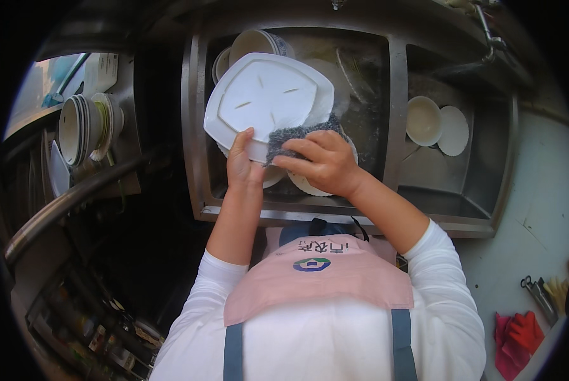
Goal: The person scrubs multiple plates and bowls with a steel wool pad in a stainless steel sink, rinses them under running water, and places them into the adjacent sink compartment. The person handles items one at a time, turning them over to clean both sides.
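Observation:
My left hand (244, 159) grips the near edge of a white angular plate (270, 95), its thumb lying over the rim. The plate is held tilted above the left basin of a steel sink (393, 119). In my right hand (325, 159) is a dark grey scouring pad (296, 135), pressed on the plate's near right part. Below the plate, partly hidden, are white scalloped plates (310, 185). Behind it stand stacked bowls (252, 45), one with a blue pattern outside. Murky water (360, 119) shows in the basin.
The right basin holds a white bowl (423, 120) and a scalloped plate (454, 131). A faucet (490, 45) reaches over it, water running. Stacked bowls (75, 128) stand on a shelf at left, beyond a metal rail (75, 205). Red rubber gloves (524, 333) and scissors (527, 282) lie at lower right.

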`<state>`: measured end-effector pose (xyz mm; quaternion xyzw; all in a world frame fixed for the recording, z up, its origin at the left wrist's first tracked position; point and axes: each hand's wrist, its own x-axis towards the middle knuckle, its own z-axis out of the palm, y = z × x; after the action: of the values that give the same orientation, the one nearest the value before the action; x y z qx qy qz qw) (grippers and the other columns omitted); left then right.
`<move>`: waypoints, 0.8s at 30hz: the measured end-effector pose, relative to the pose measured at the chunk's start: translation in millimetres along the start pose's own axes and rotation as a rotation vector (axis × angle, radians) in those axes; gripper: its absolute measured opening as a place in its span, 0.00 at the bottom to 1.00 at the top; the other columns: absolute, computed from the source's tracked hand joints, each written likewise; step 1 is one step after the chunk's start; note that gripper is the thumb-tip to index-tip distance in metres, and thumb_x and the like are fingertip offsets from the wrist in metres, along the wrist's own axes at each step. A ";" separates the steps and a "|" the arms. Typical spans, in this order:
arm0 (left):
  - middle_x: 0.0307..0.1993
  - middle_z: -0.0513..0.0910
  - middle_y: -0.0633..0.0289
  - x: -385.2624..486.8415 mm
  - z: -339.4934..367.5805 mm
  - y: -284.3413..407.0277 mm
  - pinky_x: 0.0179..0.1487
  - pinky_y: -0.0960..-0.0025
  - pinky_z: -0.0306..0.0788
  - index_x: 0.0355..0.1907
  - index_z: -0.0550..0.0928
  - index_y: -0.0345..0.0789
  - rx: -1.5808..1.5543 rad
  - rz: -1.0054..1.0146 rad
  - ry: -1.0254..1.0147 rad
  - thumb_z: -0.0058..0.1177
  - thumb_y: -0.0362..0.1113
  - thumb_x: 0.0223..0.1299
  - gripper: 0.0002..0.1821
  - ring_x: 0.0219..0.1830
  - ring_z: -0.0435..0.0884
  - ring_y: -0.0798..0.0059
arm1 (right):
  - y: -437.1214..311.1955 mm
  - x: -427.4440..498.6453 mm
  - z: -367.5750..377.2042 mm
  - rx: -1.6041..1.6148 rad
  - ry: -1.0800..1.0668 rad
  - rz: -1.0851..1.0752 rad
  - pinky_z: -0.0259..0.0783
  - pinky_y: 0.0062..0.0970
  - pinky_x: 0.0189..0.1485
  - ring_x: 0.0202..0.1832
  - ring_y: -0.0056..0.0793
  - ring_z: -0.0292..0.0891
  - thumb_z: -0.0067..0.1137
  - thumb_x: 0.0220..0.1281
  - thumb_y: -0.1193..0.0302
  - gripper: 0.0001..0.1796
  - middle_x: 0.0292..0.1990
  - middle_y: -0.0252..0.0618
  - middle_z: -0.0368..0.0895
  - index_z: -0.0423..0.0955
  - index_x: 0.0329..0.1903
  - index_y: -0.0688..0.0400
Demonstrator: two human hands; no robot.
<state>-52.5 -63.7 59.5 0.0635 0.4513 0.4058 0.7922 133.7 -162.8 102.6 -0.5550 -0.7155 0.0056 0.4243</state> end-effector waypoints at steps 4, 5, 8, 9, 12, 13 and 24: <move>0.60 0.77 0.51 -9.3 5.8 0.0 0.72 0.50 0.68 0.67 0.69 0.30 -0.014 -0.049 0.055 0.55 0.25 0.60 0.30 0.64 0.75 0.54 | 55.5 0.2 23.8 -0.194 0.031 0.296 0.75 0.31 0.48 0.45 0.36 0.77 0.59 0.52 0.78 0.20 0.48 0.28 0.84 0.85 0.46 0.43; 0.60 0.76 0.51 -13.7 4.8 0.5 0.71 0.50 0.68 0.67 0.68 0.30 0.004 -0.038 0.078 0.55 0.25 0.60 0.31 0.64 0.75 0.54 | 78.8 -8.6 32.3 -0.216 0.046 0.394 0.75 0.34 0.50 0.47 0.39 0.77 0.57 0.52 0.80 0.22 0.49 0.30 0.83 0.85 0.47 0.44; 0.62 0.75 0.52 -22.2 2.0 5.1 0.73 0.49 0.66 0.68 0.68 0.30 0.039 -0.021 0.094 0.56 0.25 0.59 0.31 0.65 0.74 0.54 | 140.0 -57.6 58.0 -0.179 0.033 0.694 0.74 0.42 0.55 0.52 0.51 0.75 0.52 0.50 0.85 0.27 0.52 0.38 0.82 0.84 0.50 0.46; 0.62 0.75 0.52 -24.5 0.9 5.7 0.73 0.49 0.66 0.68 0.68 0.30 0.021 -0.029 0.072 0.56 0.24 0.59 0.32 0.65 0.73 0.53 | 153.1 -78.9 65.3 -0.210 -0.225 0.857 0.73 0.42 0.57 0.54 0.51 0.74 0.53 0.53 0.82 0.25 0.53 0.39 0.82 0.84 0.51 0.45; 0.62 0.75 0.52 -27.2 -1.5 3.8 0.74 0.50 0.64 0.68 0.68 0.30 -0.035 -0.053 0.046 0.56 0.23 0.58 0.32 0.66 0.73 0.54 | 173.2 -134.0 78.5 -0.248 -0.358 0.998 0.73 0.42 0.59 0.55 0.49 0.75 0.53 0.53 0.82 0.25 0.53 0.42 0.82 0.84 0.51 0.45; 0.62 0.75 0.52 -26.8 -1.9 1.3 0.75 0.50 0.63 0.68 0.68 0.30 -0.041 -0.052 0.057 0.56 0.23 0.58 0.32 0.66 0.73 0.54 | 175.7 -144.2 78.9 -0.224 -0.409 1.047 0.73 0.42 0.59 0.55 0.49 0.77 0.53 0.51 0.83 0.25 0.52 0.43 0.82 0.84 0.50 0.46; 0.59 0.77 0.53 -2.5 -14.6 -16.4 0.72 0.53 0.67 0.64 0.70 0.28 -0.035 -0.035 0.009 0.55 0.23 0.60 0.27 0.63 0.75 0.57 | 3.9 -37.5 22.0 -0.045 -0.035 0.451 0.74 0.36 0.49 0.47 0.40 0.76 0.59 0.50 0.78 0.17 0.47 0.34 0.82 0.83 0.42 0.46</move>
<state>-54.8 -80.2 44.9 0.0401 0.4488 0.3999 0.7981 124.3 -181.1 64.2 -0.7098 -0.5806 0.0940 0.3875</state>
